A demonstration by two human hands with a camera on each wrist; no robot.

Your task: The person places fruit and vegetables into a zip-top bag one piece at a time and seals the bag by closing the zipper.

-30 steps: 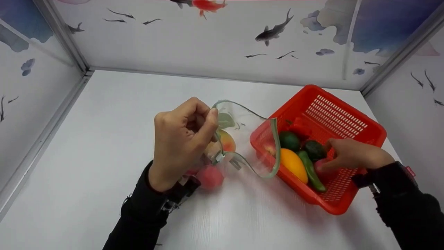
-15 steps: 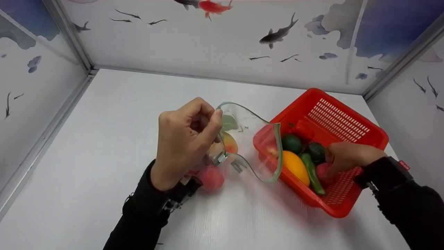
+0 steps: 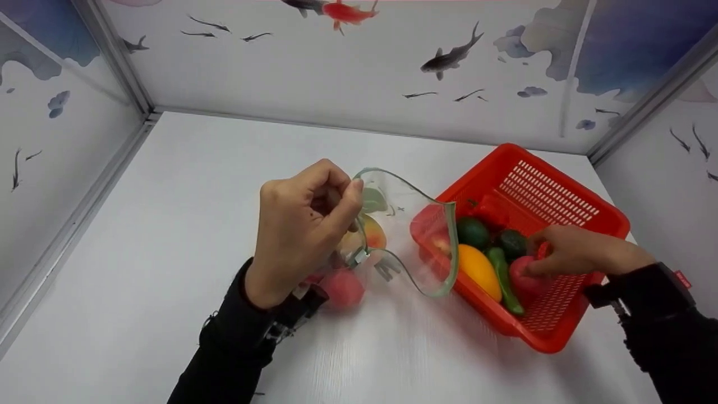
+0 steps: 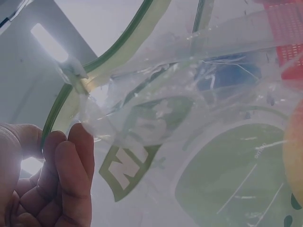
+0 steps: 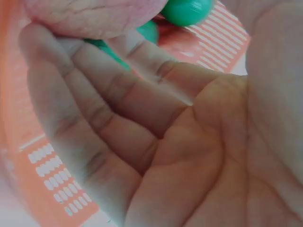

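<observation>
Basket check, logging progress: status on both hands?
Left hand pinches clear bag rim open. Right hand grips pink fruit in red basket. Nothing between.

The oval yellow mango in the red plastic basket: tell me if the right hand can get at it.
Probably yes: the mango lies uncovered, the right hand already over the basket.
</observation>
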